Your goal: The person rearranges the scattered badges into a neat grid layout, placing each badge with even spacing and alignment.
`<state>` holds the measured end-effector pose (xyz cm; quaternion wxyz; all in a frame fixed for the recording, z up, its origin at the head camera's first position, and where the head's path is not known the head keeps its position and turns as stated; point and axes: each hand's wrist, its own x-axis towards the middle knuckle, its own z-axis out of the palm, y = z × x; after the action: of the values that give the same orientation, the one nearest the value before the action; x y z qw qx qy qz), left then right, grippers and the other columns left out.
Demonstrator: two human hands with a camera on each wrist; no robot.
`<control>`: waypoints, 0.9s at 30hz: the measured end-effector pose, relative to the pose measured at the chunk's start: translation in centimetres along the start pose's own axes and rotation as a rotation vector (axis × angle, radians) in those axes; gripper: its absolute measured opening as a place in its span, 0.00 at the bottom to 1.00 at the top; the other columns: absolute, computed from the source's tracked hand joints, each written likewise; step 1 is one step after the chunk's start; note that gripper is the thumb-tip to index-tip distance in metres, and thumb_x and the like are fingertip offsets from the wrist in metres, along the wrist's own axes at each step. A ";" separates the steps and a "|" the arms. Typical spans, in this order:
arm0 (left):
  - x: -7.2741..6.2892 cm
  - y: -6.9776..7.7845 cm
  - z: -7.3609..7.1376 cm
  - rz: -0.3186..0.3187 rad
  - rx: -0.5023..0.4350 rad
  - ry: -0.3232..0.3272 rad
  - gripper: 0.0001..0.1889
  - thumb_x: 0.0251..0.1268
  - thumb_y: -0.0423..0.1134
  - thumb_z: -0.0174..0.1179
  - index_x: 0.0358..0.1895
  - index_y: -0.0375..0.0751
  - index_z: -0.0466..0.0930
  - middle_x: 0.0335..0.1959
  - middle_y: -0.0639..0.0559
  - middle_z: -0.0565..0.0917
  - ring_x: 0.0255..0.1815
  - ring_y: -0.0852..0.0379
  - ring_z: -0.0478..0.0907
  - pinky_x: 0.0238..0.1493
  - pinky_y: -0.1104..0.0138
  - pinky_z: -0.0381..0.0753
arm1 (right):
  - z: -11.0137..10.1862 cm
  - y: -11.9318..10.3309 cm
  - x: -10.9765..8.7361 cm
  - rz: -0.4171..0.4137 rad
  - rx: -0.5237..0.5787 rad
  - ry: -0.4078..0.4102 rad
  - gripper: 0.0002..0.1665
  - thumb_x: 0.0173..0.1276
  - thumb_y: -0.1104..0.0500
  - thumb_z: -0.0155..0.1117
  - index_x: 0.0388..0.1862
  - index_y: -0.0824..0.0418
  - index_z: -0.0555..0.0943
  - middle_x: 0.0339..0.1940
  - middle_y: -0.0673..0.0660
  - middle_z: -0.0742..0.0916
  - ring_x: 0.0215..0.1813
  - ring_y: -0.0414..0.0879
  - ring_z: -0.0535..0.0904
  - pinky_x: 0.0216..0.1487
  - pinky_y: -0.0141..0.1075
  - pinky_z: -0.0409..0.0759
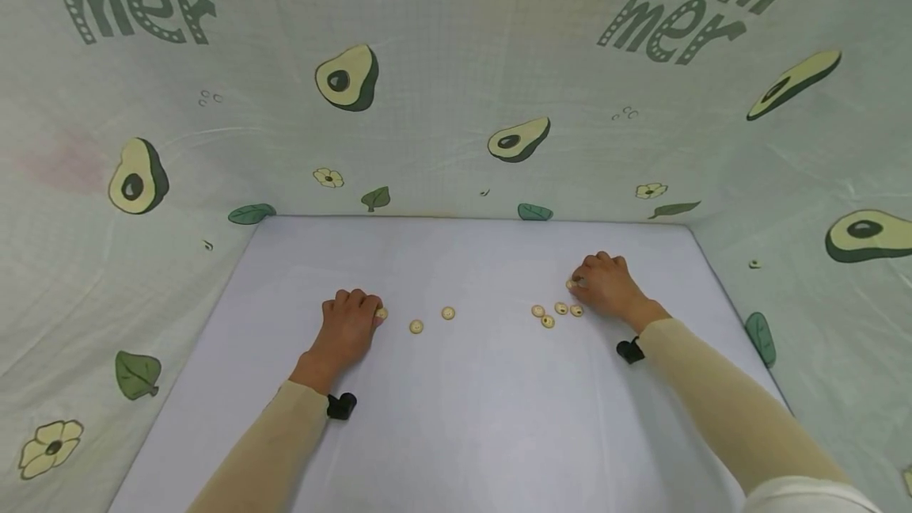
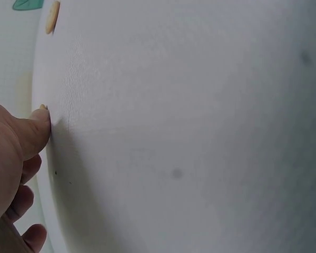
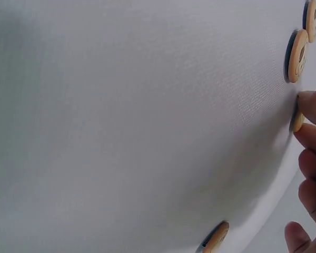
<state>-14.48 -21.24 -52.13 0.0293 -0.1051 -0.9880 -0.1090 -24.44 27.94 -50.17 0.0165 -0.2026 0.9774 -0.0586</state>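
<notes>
In the head view, my left hand (image 1: 349, 323) is on the left half of the white surface, fingers curled, with a small round wooden disc (image 1: 381, 313) at its thumb and forefinger. The left wrist view shows the thumb against that disc, of which only a sliver (image 2: 43, 107) shows. My right hand (image 1: 607, 285) pinches another wooden disc (image 3: 298, 121) between thumb and forefinger, low at the surface. Just in front of it lies a loose group of several similar discs (image 1: 561, 308), some with dark printed marks. Two more, a disc (image 1: 416, 326) and another disc (image 1: 448, 313), lie right of my left hand.
The white tabletop (image 1: 470, 418) meets hanging cloth (image 1: 442, 62) printed with avocados and leaves at the back and both sides. Black wrist cameras sit at the left cuff (image 1: 342, 406) and the right cuff (image 1: 630, 351).
</notes>
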 end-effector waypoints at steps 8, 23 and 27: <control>0.0 0.0 -0.1 0.005 -0.006 -0.006 0.10 0.78 0.43 0.64 0.51 0.41 0.82 0.49 0.43 0.81 0.54 0.39 0.73 0.58 0.39 0.71 | -1.5 -2.0 2.5 -0.095 -0.078 0.088 0.17 0.70 0.52 0.73 0.51 0.62 0.88 0.52 0.60 0.86 0.55 0.58 0.75 0.63 0.59 0.69; 0.2 -0.4 0.4 -0.004 -0.010 -0.010 0.11 0.77 0.43 0.65 0.52 0.42 0.82 0.48 0.44 0.81 0.53 0.40 0.72 0.57 0.40 0.70 | 0.1 -8.0 7.4 -0.184 -0.068 0.072 0.15 0.73 0.55 0.69 0.52 0.62 0.88 0.51 0.58 0.85 0.54 0.55 0.73 0.63 0.56 0.69; 0.3 -0.3 0.2 -0.001 -0.014 -0.003 0.11 0.76 0.42 0.66 0.51 0.41 0.82 0.47 0.43 0.81 0.53 0.39 0.72 0.56 0.40 0.70 | 0.6 -8.3 7.7 -0.198 -0.062 0.079 0.14 0.73 0.55 0.69 0.51 0.61 0.88 0.50 0.58 0.85 0.53 0.54 0.73 0.62 0.55 0.69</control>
<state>-14.81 -21.43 -52.39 0.0268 -0.1049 -0.9873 -0.1159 -28.19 17.22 -49.81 -0.0340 -0.2959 0.9539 -0.0376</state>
